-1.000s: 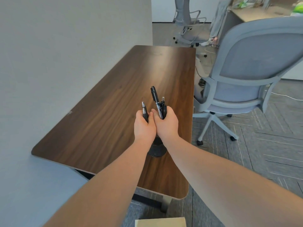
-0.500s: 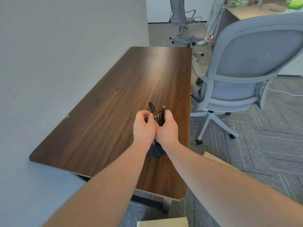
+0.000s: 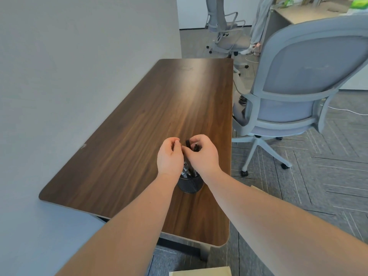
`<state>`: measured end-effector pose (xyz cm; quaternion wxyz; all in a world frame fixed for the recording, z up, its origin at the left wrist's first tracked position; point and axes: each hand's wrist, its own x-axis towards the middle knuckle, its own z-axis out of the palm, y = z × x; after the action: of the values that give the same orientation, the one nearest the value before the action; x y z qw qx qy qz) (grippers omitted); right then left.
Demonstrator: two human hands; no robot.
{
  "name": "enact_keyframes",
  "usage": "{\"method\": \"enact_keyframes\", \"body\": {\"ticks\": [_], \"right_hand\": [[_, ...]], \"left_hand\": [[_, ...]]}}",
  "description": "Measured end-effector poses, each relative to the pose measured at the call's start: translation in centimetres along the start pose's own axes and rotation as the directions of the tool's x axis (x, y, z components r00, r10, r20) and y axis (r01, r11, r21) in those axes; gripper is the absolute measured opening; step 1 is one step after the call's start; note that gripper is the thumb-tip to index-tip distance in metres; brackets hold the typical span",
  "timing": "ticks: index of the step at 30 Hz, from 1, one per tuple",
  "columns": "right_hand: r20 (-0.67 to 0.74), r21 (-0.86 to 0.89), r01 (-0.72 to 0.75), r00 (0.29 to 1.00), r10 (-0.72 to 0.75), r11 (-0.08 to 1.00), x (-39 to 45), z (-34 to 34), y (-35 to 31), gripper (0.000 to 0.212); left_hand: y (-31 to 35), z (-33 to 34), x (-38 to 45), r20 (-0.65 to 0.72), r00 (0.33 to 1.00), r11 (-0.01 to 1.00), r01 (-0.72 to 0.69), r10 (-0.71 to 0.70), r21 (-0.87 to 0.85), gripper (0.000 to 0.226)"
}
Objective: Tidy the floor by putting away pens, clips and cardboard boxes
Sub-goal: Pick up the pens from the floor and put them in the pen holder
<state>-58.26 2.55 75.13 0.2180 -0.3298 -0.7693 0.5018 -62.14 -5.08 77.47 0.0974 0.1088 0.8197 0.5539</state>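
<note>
Gripping black pens (image 3: 192,145) with curled right hand (image 3: 203,156) fingers over the holder (image 3: 189,184) at six o'clock on our desk (image 3: 139,136); left hand (image 3: 170,156) curled, contents unclear.

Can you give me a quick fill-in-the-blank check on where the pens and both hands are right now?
1. The pens stand in a black ____ on the desk.
2. The right hand pinches the top of a ____.
3. The left hand and right hand are held directly ____ the holder.

Missing words: holder; pen; above
</note>
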Motion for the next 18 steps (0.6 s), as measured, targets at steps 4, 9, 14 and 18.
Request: {"method": "enact_keyframes", "body": {"ticks": [4, 9, 14, 18], "right_hand": [[0.007, -0.031, 0.012, 1.0, -0.012, 0.999, 0.1, -1.2, -0.4, 0.04], [0.007, -0.046, 0.024, 1.0, -0.024, 0.999, -0.9, -2.0, -0.7, 0.038], [-0.021, -0.051, 0.045, 0.999, -0.046, 0.998, -3.1, -4.0, -0.5, 0.039], [-0.039, 0.005, 0.035, 0.999, -0.035, 0.999, -6.2, -7.3, 0.2, 0.037]], "left_hand": [[0.4, -0.5, -0.3, -0.01, 1.0, 1.0, -0.002, 0.002, 0.012, 0.029], [1.5, -1.2, -1.6, -0.033, 0.999, 0.999, -0.02, 0.021, 0.027, 0.028], [3.0, -1.7, -5.4, -0.05, 0.998, 0.998, -0.044, 0.047, 0.048, 0.028], [3.7, -1.5, -10.4, -0.082, 0.995, 0.995, -0.058, 0.065, 0.085, 0.03]]}}
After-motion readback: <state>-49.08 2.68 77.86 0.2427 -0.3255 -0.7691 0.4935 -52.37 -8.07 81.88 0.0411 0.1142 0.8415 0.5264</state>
